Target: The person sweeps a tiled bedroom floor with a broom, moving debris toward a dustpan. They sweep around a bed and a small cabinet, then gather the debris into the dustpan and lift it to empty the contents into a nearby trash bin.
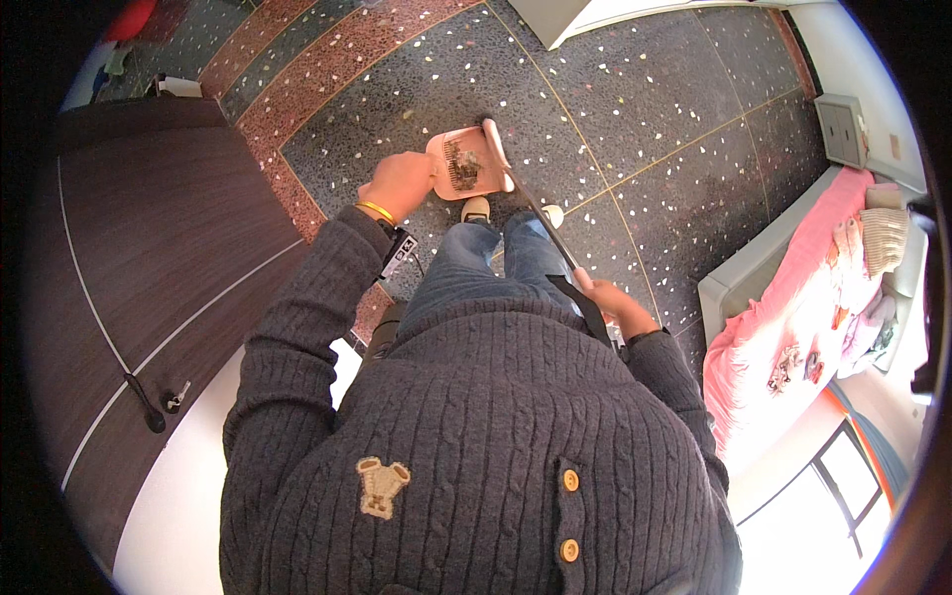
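My left hand [401, 184] is closed on the handle of a pink plastic dustpan [444, 183], which is tilted up above the floor in front of my feet. Clumps of grey-brown hair and dust [467, 169] lie in the pan, by its row of comb teeth. Along the pan's right edge stands the narrow pink head of a broom [495, 152]; whether they touch I cannot tell. From it a dark broom stick [547, 223] runs down to its pink grip, held in my right hand [613, 303].
A dark wooden door [171, 245] with a handle and keys is at the left. On the right stands a bed with a pink cover [773, 320], beside a grey cabinet [843, 132]. A white furniture corner [550, 22] juts in at the top. My shoes [476, 209] are just below the dustpan.
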{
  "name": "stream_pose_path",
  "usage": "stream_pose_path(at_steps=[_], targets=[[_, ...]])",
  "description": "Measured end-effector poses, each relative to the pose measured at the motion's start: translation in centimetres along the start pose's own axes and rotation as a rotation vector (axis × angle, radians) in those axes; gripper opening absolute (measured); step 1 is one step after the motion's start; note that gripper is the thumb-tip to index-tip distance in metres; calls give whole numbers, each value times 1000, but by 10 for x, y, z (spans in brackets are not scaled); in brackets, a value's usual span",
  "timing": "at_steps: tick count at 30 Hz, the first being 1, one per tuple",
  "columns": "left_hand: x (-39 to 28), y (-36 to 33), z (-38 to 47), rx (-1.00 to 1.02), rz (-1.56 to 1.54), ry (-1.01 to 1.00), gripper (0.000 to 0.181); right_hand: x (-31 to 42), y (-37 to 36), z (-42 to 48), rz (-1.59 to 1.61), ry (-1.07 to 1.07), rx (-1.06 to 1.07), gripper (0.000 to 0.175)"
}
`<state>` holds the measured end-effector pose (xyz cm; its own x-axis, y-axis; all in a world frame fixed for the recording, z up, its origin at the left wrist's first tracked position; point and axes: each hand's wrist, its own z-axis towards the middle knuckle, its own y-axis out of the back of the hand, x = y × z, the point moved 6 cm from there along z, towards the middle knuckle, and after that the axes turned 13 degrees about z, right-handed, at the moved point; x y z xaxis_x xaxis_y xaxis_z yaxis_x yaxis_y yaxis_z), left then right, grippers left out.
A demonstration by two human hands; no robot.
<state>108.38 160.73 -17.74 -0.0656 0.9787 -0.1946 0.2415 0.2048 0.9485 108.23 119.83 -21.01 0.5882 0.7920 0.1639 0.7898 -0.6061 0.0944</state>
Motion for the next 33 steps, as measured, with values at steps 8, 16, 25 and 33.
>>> stream_pose_path(at_steps=[8,16,25,33], targets=[[17,5,-22,133,11,107,28,-31,54,-38,261,11,-30,7],[27,-3,-47,137,-13,190,25,-2,28,12,-31,-31,-83,15],[34,-7,-41,75,19,153,22,-8,20,2,158,1,56,10],[54,2,-73,146,-37,224,25,10,77,-17,-76,56,-130,7]])
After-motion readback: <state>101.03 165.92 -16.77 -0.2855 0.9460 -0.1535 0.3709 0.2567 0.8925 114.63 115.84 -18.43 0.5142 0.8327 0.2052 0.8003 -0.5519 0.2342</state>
